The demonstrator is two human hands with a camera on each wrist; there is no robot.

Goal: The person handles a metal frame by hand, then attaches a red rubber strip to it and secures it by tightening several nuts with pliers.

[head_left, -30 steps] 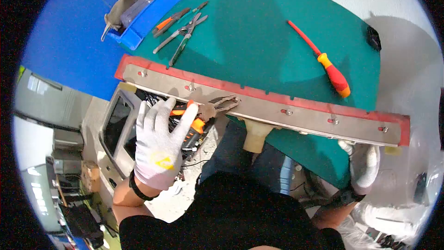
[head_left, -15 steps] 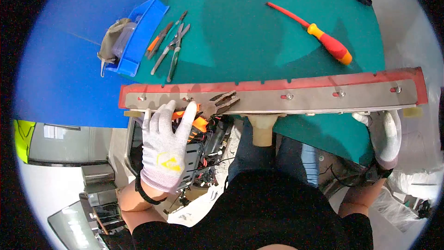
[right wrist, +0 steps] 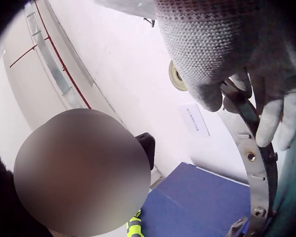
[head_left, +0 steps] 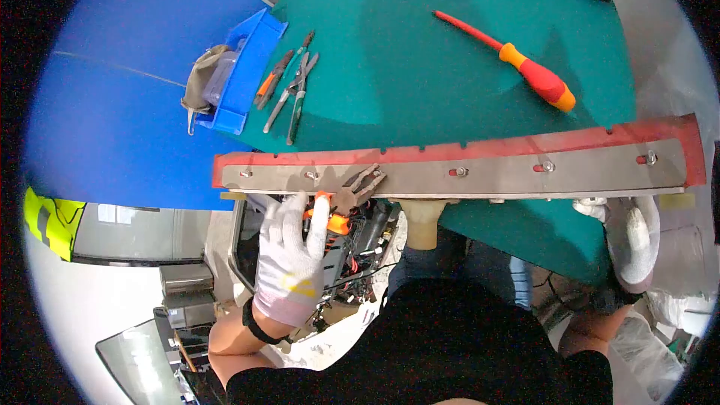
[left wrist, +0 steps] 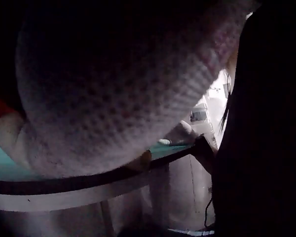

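Observation:
In the head view a long metal bar point(head_left: 420, 178) with a red strip point(head_left: 330, 158) along its far edge lies across the near side of the green table. The gloved left hand point(head_left: 291, 262) grips orange-handled pliers point(head_left: 346, 201), whose jaws are at a bolt on the bar. Glove fabric point(left wrist: 113, 108) fills much of the dark left wrist view, beside a bit of orange handle point(left wrist: 1, 106). At the bar's right end, the gloved right hand point(head_left: 636, 244) holds the near edge. The right wrist view shows this hand point(right wrist: 227, 59) with fingers around the bar point(right wrist: 254, 170).
Beyond the bar lie a red and yellow screwdriver point(head_left: 536, 79), green-handled snips point(head_left: 297, 109) and another orange-handled tool point(head_left: 268, 86). A blue bin point(head_left: 251, 67) with a cloth stands at the left. Below the bar hangs a pale block point(head_left: 422, 226); a container of parts point(head_left: 244, 244) is beneath the left hand.
The head view has turned, so the bar now looks nearly level instead of sloping down to the right. The pliers have tilted more upright at the bolt. Both hands keep their hold.

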